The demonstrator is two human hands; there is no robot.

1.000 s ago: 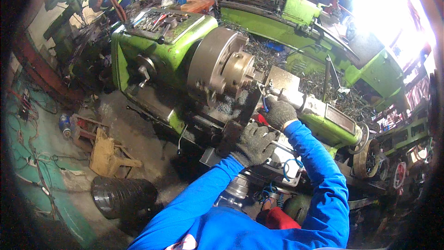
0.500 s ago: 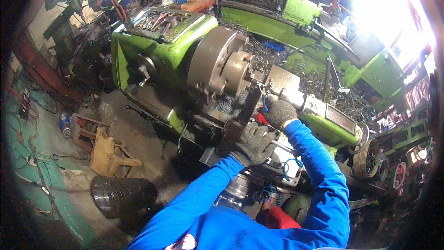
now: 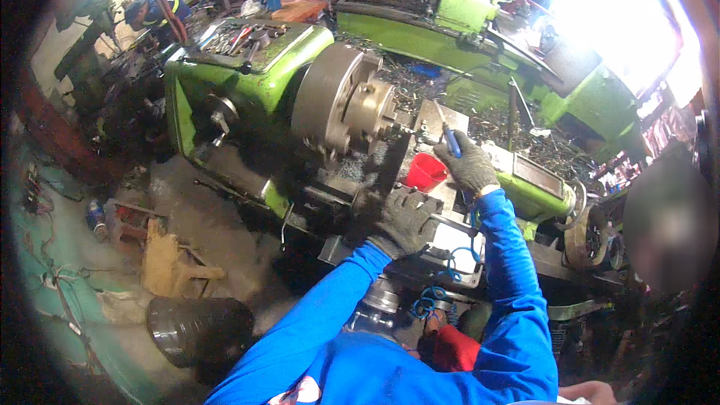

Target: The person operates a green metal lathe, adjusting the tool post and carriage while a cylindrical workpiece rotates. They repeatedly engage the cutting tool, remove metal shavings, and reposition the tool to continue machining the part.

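Note:
I stand at a green lathe (image 3: 247, 86) with a large grey chuck (image 3: 341, 101). My left hand (image 3: 403, 219), in a dark work glove, grips a handle on the carriage below the chuck. My right hand (image 3: 466, 163), also gloved, holds a thin blue-handled tool (image 3: 450, 137) whose tip points at the tool post (image 3: 431, 126) beside the chuck. A small red cup (image 3: 424, 171) sits on the carriage between my hands. Both sleeves are bright blue.
Hand tools lie on the lathe's headstock top (image 3: 244, 36). Metal chips cover the bed (image 3: 525, 142). A second green machine (image 3: 420, 22) stands behind. On the floor are a black cylinder (image 3: 196, 330), a wooden block (image 3: 169, 266) and a small can (image 3: 95, 217). Another person (image 3: 154, 9) works far left.
My right hand has lifted off the carriage and now holds the blue-handled tool up toward the tool post. The red cup is uncovered. My left hand stays on the handle.

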